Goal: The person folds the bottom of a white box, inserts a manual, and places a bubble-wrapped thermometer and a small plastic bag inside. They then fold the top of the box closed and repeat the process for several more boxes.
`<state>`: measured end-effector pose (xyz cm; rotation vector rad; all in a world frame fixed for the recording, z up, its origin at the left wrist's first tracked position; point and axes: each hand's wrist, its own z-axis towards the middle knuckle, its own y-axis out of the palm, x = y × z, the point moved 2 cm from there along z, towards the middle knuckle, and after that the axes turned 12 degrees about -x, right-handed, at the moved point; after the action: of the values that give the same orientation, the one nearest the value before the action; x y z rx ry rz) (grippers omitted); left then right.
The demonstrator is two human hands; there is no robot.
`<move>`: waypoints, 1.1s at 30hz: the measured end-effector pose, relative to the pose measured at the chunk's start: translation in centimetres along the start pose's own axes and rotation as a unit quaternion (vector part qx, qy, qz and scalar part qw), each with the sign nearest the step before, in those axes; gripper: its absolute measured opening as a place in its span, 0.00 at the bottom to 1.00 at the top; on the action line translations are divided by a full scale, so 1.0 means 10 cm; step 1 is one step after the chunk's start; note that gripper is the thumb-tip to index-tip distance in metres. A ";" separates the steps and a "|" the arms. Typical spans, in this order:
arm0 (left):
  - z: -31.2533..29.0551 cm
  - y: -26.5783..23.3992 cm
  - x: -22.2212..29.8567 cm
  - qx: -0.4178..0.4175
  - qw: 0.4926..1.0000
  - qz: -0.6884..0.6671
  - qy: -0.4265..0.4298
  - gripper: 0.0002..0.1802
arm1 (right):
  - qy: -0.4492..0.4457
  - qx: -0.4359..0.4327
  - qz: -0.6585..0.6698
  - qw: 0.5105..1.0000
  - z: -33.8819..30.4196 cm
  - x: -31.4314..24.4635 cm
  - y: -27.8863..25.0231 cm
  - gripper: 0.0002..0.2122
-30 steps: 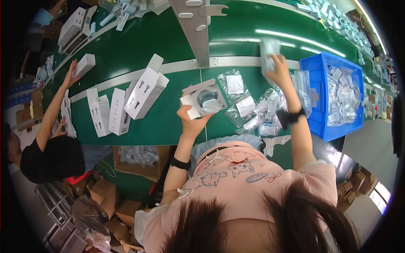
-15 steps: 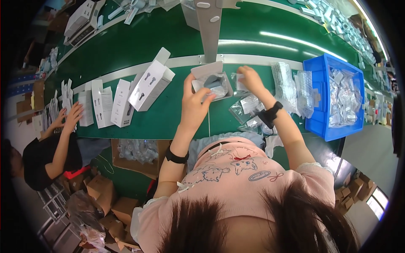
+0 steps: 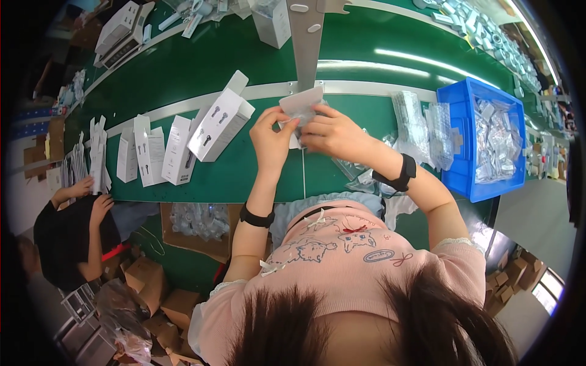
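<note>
A white box with its lid flap raised stands on the green bench in front of me, much of it covered by my hands. My left hand is closed on the left side of this box, thumb and fingers at its rim. Over the box's mouth is my right hand, fingers bent inward; what they hold is hidden. Crumpled clear plastic shows between the two hands. Under my right forearm lie several clear plastic packets.
Upright printed white cartons line the left. At right are bubble-wrap sleeves and a blue bin full of small bags. A metal post rises behind the box. A co-worker's hands are at far left.
My right hand has moved left from the clear packets to the box's mouth. My left hand has shifted slightly left. The co-worker's hands have moved down and closer to the bench edge.
</note>
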<state>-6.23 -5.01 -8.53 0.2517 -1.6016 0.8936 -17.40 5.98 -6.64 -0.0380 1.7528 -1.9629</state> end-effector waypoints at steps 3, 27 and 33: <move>0.01 -0.06 -0.17 -0.039 0.997 -0.064 -0.023 0.11 | 0.035 -0.002 0.002 0.999 -0.07 -0.01 0.00 0.20; -0.13 0.23 0.04 -0.196 0.967 0.140 0.080 0.43 | 0.449 0.353 -0.007 0.821 -1.15 2.62 0.00 0.39; -0.02 0.32 -0.01 -0.090 0.981 0.054 0.162 0.43 | 0.689 -0.115 0.002 0.716 -1.56 1.49 0.28 0.37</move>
<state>-8.03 -2.73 -9.94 -0.1064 -1.3884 0.8192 -34.81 14.63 -16.45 1.7510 2.7352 -1.7212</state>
